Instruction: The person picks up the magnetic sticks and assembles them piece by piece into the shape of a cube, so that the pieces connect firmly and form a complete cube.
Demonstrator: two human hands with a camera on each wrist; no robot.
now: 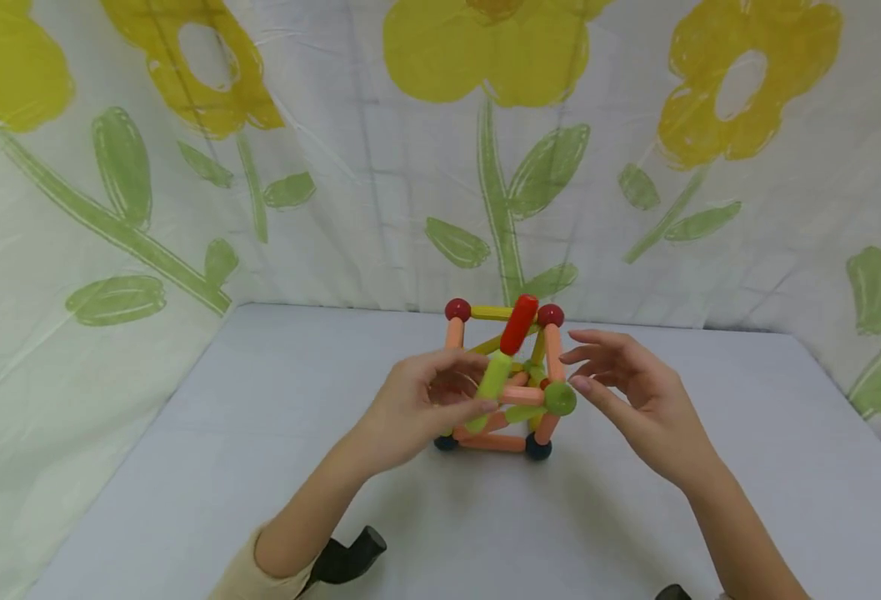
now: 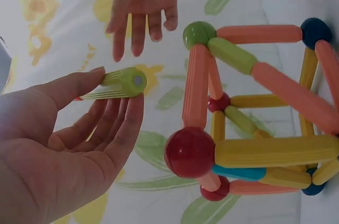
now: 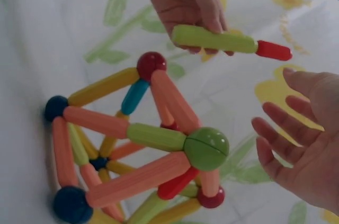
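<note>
My left hand (image 1: 410, 408) pinches a light green magnetic rod (image 3: 212, 38) between thumb and fingers, with a short red rod (image 1: 519, 325) joined to its end. Both rods are held up in front of a cube-like frame of magnetic rods and balls, tilted in the head view. At the frame's upper near corner sits a green ball (image 1: 560, 398); a red ball (image 2: 190, 152) marks another corner. Beside that green ball, my right hand (image 1: 638, 400) hangs with loosely bent fingers and holds nothing. In the right wrist view, its thumb is near the red rod's tip.
The frame stands on a white table (image 1: 260, 433), on dark blue balls (image 1: 538, 447). Inside it run diagonal rods, one with a blue piece (image 3: 135, 97). Behind the table hangs a white cloth (image 1: 320, 233) with yellow flowers. Black wrist gear (image 1: 350, 557) shows at the left sleeve.
</note>
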